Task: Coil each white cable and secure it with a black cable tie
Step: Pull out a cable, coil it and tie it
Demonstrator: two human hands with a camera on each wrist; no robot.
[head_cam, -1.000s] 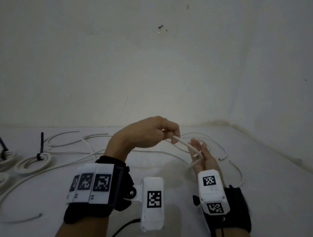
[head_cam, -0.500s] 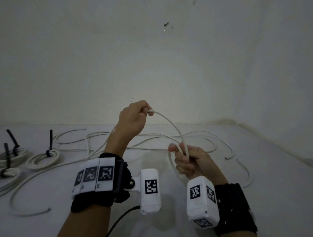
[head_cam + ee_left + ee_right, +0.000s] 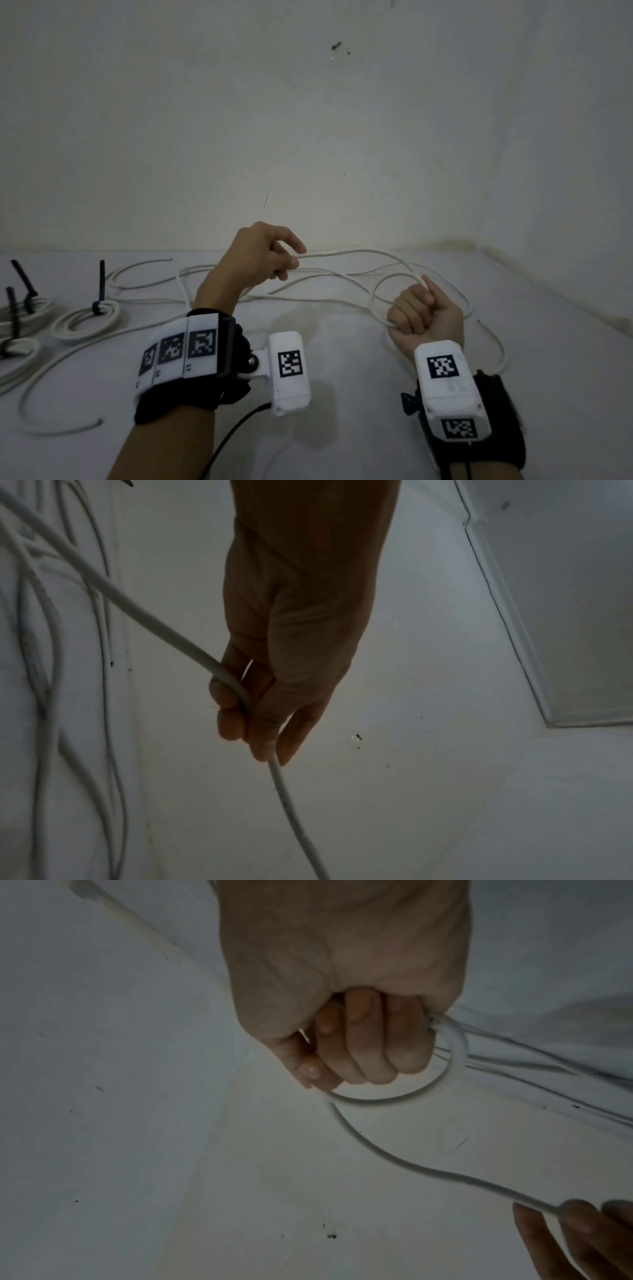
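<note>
- Far left: three tied coils (image 3: 87,317) lie near the surface's left edge, black ties (image 3: 101,291) sticking up.
- My left hand (image 3: 260,255) is raised and pinches the white cable (image 3: 359,253); the left wrist view shows it running through the curled fingers (image 3: 227,696).
- My right hand (image 3: 423,317) is clenched round a loop; only the right wrist view shows the loop (image 3: 404,1093) complete.
- Bare surface (image 3: 565,342) lies to the right, up to the wall corner.

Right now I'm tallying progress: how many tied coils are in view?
3, all at the far left: one nearest the hands, one behind at the edge, one in front. More may lie out of view.
</note>
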